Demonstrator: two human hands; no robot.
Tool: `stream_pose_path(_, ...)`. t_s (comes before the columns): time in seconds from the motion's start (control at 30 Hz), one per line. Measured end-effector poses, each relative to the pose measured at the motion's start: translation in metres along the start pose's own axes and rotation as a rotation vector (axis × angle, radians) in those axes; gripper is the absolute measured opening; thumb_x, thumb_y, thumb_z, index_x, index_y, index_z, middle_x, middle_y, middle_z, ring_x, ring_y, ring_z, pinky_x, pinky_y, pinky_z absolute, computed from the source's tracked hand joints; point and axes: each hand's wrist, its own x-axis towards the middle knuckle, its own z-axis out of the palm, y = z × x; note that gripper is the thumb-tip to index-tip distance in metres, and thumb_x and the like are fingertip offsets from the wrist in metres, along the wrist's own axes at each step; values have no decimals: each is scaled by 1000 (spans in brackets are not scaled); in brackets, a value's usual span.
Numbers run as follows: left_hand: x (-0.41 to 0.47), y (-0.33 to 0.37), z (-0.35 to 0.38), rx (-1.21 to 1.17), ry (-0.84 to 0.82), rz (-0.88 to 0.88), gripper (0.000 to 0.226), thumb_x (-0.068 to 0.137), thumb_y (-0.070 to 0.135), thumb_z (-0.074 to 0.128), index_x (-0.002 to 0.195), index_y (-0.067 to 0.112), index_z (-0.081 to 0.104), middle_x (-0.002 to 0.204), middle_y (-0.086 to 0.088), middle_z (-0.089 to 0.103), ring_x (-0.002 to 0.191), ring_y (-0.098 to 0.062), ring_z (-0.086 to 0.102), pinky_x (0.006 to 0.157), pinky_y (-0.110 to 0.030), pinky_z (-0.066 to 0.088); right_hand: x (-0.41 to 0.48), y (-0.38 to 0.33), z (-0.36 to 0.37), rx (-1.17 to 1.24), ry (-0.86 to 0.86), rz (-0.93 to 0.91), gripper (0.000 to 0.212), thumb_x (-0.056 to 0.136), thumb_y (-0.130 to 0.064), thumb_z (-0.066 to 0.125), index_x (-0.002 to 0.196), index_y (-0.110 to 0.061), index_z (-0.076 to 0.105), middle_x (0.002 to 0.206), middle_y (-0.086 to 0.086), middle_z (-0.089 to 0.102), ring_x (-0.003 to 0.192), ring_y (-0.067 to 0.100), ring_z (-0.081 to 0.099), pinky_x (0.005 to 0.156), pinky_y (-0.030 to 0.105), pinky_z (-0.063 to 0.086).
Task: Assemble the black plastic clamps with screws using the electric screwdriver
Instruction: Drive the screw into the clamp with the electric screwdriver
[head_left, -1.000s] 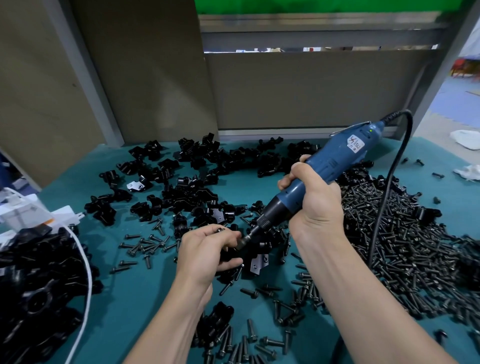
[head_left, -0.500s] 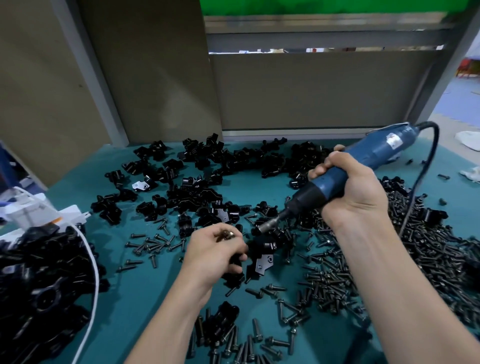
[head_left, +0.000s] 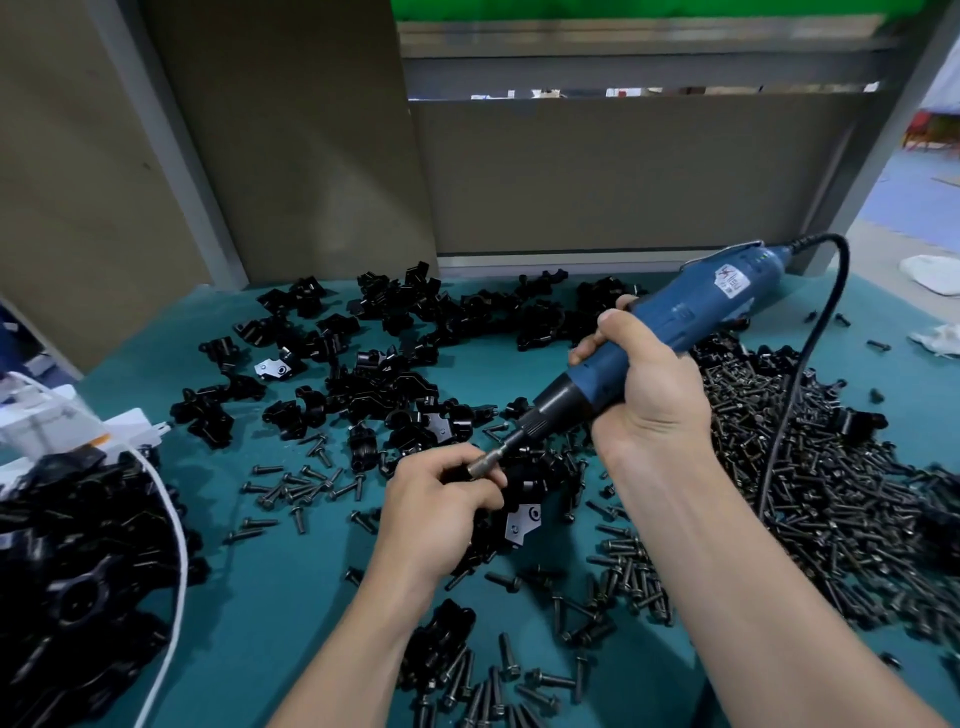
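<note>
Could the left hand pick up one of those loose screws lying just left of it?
Probably not yet. The way to the loose screws is free, but the left hand grips what looks like a clamp part, with the electric screwdriver bit at it.

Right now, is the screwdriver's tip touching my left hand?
Touching. The head view shows the metal tip of the electric screwdriver lying between the curled fingers of the left hand, with no gap showing.
</note>
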Motion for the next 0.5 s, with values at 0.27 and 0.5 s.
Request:
stream_pose_path(0.27, -1, 2, -2, -79, 30, -9, 10, 68, 22, 66, 71, 21, 76, 85, -14, 74, 76, -25, 68, 48, -25, 42, 3, -2, -2, 21, 31, -5, 26, 88, 10, 65, 99, -14, 61, 73, 4, 58, 52, 19, 55, 63, 33, 54)
stream_pose_path(0.5, -6, 5, 1, -166, 3, -17, 20, 81, 28, 59, 78, 19, 77, 89, -8, 77, 77, -22, 71, 48, -26, 46, 5, -2, -6, 24, 38, -10, 29, 87, 10, 66, 103, -13, 60, 74, 4, 59, 51, 18, 56, 60, 31, 55)
